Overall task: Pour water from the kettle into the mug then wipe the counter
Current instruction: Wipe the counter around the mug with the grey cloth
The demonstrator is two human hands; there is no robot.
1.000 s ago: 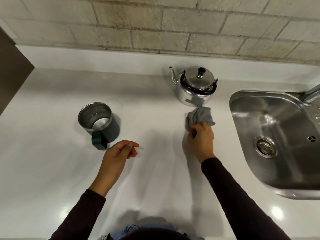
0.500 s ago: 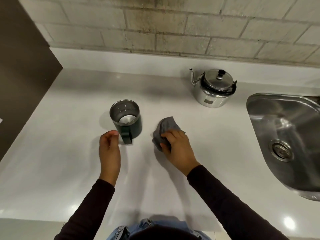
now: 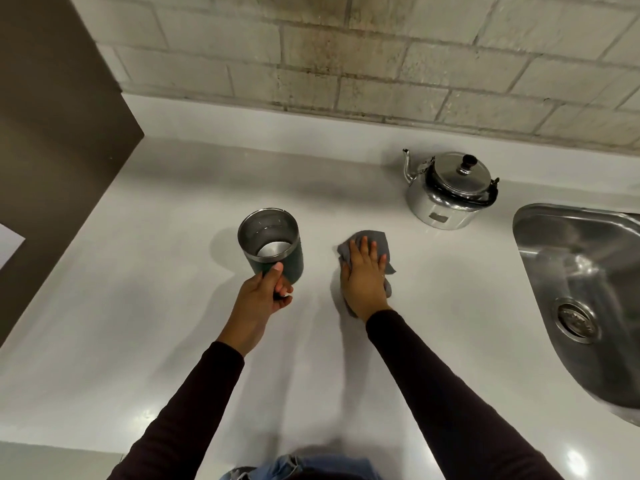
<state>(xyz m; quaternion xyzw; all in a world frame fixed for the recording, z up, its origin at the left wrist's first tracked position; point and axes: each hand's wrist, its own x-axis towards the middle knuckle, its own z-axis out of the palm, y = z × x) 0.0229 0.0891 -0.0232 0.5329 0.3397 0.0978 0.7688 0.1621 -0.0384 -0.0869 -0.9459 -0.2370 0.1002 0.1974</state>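
Observation:
A dark green mug (image 3: 273,244) with a steel inside holds some water and stands on the white counter (image 3: 156,323). My left hand (image 3: 261,299) is closed around the mug's handle, which it hides. To its right my right hand (image 3: 365,275) lies flat, fingers spread, pressing a grey cloth (image 3: 379,242) onto the counter. A shiny steel kettle (image 3: 450,188) with a black handle and knob stands upright at the back right, spout pointing left, apart from both hands.
A steel sink (image 3: 581,289) with a drain is sunk into the counter at the right. A tiled wall (image 3: 346,57) runs along the back. A brown panel (image 3: 52,133) bounds the counter on the left.
My left hand has reached forward and closed on the mug's handle. My right hand has slid the cloth left from beside the kettle and now lies flat on it. The view has shifted left.

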